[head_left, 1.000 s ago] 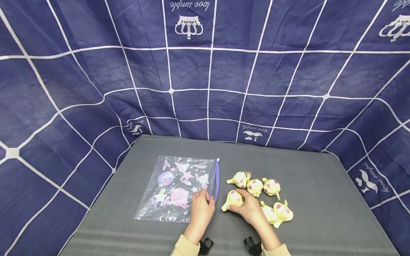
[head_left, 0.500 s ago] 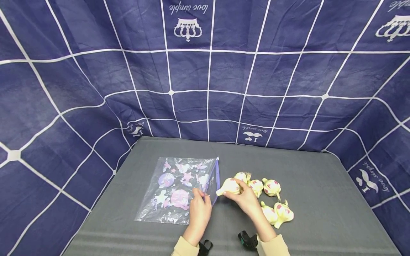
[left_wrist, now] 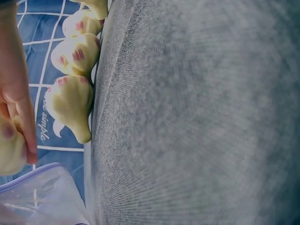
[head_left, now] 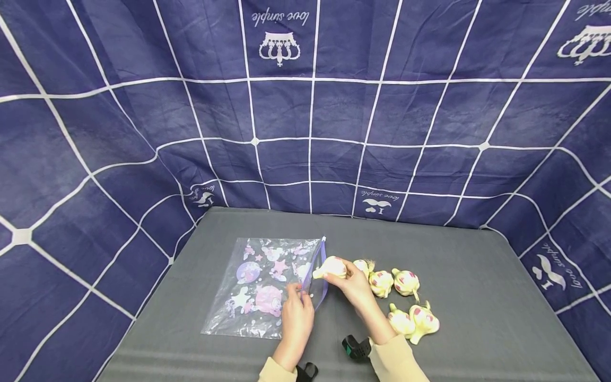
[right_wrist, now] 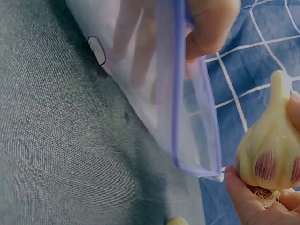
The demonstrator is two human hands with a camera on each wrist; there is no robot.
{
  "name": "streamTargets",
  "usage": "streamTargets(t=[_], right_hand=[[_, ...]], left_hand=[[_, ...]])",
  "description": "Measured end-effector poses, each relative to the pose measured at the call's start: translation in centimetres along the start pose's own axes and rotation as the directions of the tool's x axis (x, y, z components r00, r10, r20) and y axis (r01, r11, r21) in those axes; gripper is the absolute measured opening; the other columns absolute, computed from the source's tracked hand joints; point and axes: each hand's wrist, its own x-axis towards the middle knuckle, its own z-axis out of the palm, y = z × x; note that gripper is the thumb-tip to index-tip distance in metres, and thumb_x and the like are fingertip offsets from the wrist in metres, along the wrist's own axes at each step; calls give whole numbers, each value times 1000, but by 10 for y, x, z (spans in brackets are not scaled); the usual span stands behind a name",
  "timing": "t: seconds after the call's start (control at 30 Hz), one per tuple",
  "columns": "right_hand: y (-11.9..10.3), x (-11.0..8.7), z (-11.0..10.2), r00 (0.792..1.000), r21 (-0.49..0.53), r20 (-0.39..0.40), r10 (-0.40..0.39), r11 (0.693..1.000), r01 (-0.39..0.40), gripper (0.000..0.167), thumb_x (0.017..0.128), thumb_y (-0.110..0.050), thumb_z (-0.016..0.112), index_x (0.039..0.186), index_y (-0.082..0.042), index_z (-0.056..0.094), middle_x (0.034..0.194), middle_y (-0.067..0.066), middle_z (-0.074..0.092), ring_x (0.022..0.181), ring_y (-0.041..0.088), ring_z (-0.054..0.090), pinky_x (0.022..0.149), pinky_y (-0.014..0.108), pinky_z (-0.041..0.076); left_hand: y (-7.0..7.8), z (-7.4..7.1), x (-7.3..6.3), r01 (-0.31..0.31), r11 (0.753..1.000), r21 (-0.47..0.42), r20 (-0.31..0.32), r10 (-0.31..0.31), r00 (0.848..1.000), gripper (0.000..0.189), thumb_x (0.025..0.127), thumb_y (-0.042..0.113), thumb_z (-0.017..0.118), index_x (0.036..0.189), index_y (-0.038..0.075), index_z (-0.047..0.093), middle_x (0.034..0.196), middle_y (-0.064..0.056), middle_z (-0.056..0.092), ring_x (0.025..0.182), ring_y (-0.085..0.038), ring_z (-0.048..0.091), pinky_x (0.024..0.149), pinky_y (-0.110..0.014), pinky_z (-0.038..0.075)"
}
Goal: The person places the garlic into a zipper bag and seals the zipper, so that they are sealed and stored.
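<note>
A clear zip bag point(head_left: 267, 270) with pink and purple cartoon prints lies flat on the left, its purple zip edge point(right_wrist: 178, 93) facing right and parted. My left hand point(head_left: 298, 315) pinches the near side of that opening, fingers behind the plastic and thumb at the zip in the right wrist view. Between thumb and fingers, my right hand point(head_left: 355, 286) holds a garlic bulb point(head_left: 333, 267) just at the bag's mouth, stem toward the opening. Seen from the right wrist, the bulb shows purple-red patches and a tuft of roots point(right_wrist: 268, 197).
Several more garlic bulbs point(head_left: 406, 281) rest on the grey table point(head_left: 477, 297) right of my right hand, two of them close together nearer me point(head_left: 424, 322). Blue curtains with white grid lines point(head_left: 382, 111) stand around the back and sides.
My right hand has lifted the garlic bulb and carried it left and away from me to the bag's mouth. My left hand has drawn the upper zip edge left, widening the opening.
</note>
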Motion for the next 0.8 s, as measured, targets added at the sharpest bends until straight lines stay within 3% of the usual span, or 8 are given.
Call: streamTargets(t=[0.27, 0.53, 0.8], right_hand=[[12, 8, 9, 1000, -33, -2, -2, 999, 1, 62, 78, -22, 81, 131, 2, 58, 128, 20, 63, 115, 27, 59, 99, 40, 47], [15, 9, 16, 999, 75, 40, -20, 997, 17, 61, 80, -15, 78, 132, 6, 54, 126, 21, 64, 112, 22, 60, 91, 24, 48], [17, 6, 21, 996, 129, 92, -14, 992, 2, 59, 85, -14, 73, 135, 8, 51, 128, 22, 62, 112, 20, 59, 91, 21, 46]], left_hand=[[1, -1, -1, -12, 1000, 17, -8, 12, 1000, 19, 85, -1, 58, 104, 1, 62, 70, -24, 68, 59, -41, 64, 52, -49, 46], [2, -2, 1, -14, 1000, 15, 5, 14, 1000, 17, 87, 1, 58, 102, 1, 66, 79, -25, 70, 69, -47, 66, 58, -53, 48], [2, -5, 3, 7, 1000, -15, 25, -6, 1000, 16, 93, 2, 56, 105, 0, 67, 92, -24, 73, 83, -47, 69, 68, -55, 52]])
